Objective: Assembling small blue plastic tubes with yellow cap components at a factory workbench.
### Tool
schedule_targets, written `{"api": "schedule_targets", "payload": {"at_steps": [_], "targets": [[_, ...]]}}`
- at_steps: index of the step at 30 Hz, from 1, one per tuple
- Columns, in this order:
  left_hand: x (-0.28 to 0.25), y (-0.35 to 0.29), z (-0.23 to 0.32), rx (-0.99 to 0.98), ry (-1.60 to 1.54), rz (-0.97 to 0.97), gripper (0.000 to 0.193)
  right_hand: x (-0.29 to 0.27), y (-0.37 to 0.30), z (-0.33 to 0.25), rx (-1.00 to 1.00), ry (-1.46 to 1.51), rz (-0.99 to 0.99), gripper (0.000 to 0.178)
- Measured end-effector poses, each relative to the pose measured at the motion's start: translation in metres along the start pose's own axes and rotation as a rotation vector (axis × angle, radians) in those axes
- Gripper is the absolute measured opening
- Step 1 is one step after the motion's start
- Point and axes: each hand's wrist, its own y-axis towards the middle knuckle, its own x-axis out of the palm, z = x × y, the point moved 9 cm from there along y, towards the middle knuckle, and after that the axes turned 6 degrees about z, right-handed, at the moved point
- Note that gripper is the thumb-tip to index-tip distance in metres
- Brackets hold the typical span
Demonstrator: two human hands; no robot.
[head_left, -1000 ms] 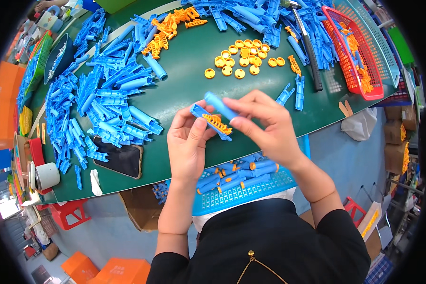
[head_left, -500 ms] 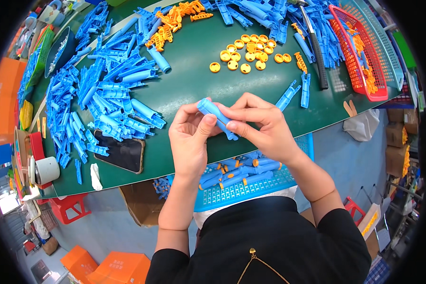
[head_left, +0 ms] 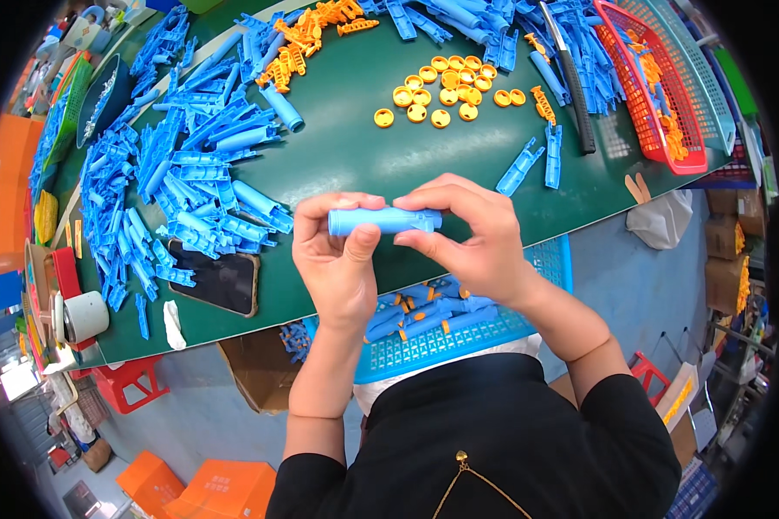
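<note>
Between both hands, above the table's near edge, lies a blue plastic tube (head_left: 381, 221), held roughly level. My left hand (head_left: 333, 259) is closed on its left end, thumb below and fingers above. At the other end my right hand (head_left: 476, 229) pinches it between thumb and fingers. Farther off, several round yellow caps (head_left: 449, 80) lie loose on the green table (head_left: 355, 156). To the right of the hands are two blue half shells (head_left: 521, 167) and an orange ribbed insert (head_left: 543, 104). A large heap of blue half shells (head_left: 199, 164) spreads on the left.
Below the table edge, a blue basket (head_left: 493, 337) holds blue tubes with orange ends. A phone (head_left: 225, 281) lies near the left edge. A black-handled tool (head_left: 577, 104) and a red basket (head_left: 640, 95) with orange parts are at right. Orange inserts (head_left: 307, 39) are piled at the back.
The blue tube has turned from a slant to nearly level. My left hand has shifted slightly left, and both hands still hold the tube.
</note>
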Motion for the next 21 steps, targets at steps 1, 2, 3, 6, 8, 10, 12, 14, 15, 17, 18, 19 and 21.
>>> {"api": "schedule_targets", "payload": {"at_steps": [1,2,3,6,8,10,12,14,15,17,18,19,21], "targets": [[-0.002,0.001,0.003,0.066,0.064,0.016,0.034,0.002,0.002,0.011,0.127,0.147,-0.011,0.028],[0.003,-0.001,0.008,0.132,0.071,-0.002,0.036,0.005,-0.004,0.024,0.319,0.468,0.038,0.026],[0.002,0.001,0.007,0.132,0.066,-0.007,0.036,0.002,-0.001,0.025,0.316,0.464,0.042,0.026],[0.019,-0.004,0.022,0.391,0.496,-0.101,0.038,0.0,-0.007,0.047,0.596,0.805,0.133,0.025],[0.027,-0.006,0.031,0.54,0.711,-0.181,0.037,-0.005,-0.01,0.053,0.558,0.763,0.126,0.024],[0.04,-0.013,0.036,0.773,0.908,-0.241,0.038,-0.01,-0.008,0.054,0.52,0.724,0.112,0.022],[0.045,-0.014,0.035,0.733,0.998,-0.253,0.038,-0.011,-0.002,0.043,0.421,0.596,0.025,0.024],[0.051,-0.014,0.034,0.694,1.096,-0.263,0.039,-0.013,0.004,0.029,0.351,0.411,0.026,0.025],[0.052,-0.011,0.029,0.603,1.12,-0.274,0.033,-0.015,0.007,0.018,0.281,0.223,0.03,0.027],[0.051,-0.011,0.024,0.514,1.138,-0.285,0.028,-0.019,0.009,0.011,0.259,0.25,0.054,0.029],[0.035,-0.006,0.015,0.256,0.952,-0.234,0.023,-0.017,0.009,0.016,0.278,0.311,-0.005,0.028],[0.022,-0.005,0.002,0.004,0.757,-0.183,0.021,-0.014,0.008,0.019,0.297,0.372,-0.065,0.027],[0.024,-0.005,-0.001,-0.044,0.609,-0.146,0.025,-0.015,0.009,0.021,0.325,0.39,-0.064,0.022]]}}
